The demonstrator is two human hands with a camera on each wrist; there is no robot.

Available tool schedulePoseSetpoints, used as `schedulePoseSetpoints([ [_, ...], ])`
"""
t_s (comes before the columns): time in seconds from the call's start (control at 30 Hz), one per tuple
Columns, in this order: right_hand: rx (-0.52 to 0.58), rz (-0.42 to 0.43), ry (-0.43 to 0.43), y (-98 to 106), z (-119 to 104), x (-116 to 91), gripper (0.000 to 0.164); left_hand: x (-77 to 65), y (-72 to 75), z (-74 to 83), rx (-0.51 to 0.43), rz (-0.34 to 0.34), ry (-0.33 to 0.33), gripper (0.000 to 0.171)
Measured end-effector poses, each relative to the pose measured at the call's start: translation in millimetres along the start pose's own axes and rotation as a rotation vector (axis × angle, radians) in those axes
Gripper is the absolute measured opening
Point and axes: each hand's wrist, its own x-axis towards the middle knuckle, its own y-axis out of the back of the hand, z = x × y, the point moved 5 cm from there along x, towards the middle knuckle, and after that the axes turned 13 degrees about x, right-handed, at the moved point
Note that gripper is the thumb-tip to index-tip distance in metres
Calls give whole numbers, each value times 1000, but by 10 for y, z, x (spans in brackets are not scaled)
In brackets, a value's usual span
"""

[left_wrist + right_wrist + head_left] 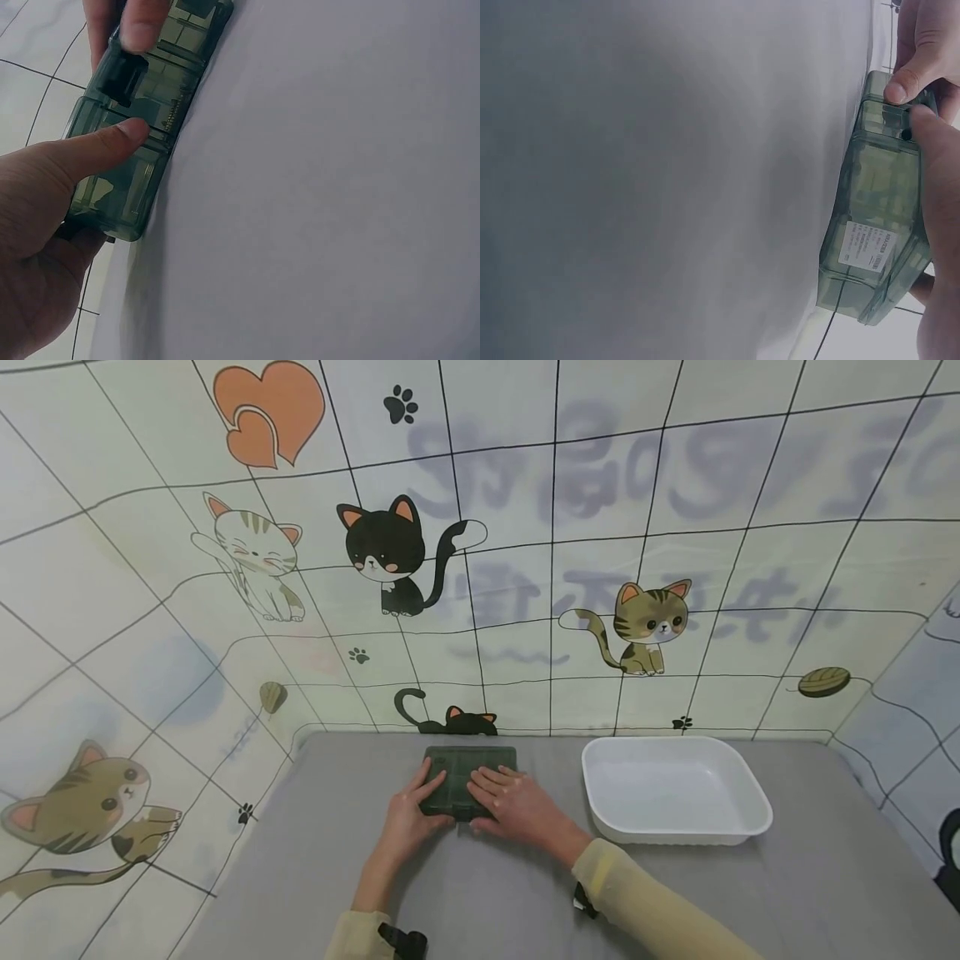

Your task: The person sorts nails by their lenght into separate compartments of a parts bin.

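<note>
A dark green, see-through plastic box (457, 781) with inner dividers lies on the grey table top. My left hand (414, 806) grips its left end; in the left wrist view the thumb (112, 146) lies on the front wall. Across the right part of the lid rests my right hand (517, 802), its fingers fairly straight and the thumb low at the front edge. The left wrist view shows a dark clasp (124, 79) near the right thumb. A white printed label (867, 245) is on the box. What lies inside is too dim to tell.
To the right stands a white rectangular tray (678, 835) with a raised rim. The grey table (510, 902) meets a tiled-pattern curtain (517, 652) with printed cats at the back and left. A black object (951, 860) shows at the right edge.
</note>
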Motion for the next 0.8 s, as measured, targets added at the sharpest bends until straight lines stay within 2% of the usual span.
schedulePoseSetpoints([
  [0.17, 27, 59, -26, -7, 6, -2, 54, 11, 4, 6, 10, 3, -10, 81],
  [0.37, 59, 113, -93, 0, -32, 2, 51, 20, -6, 10, 0, -11, 0, 80],
  [0.8, 65, 75, -181, -8, -100, 35, 46, 24, -7, 13, -21, -24, 27, 80],
])
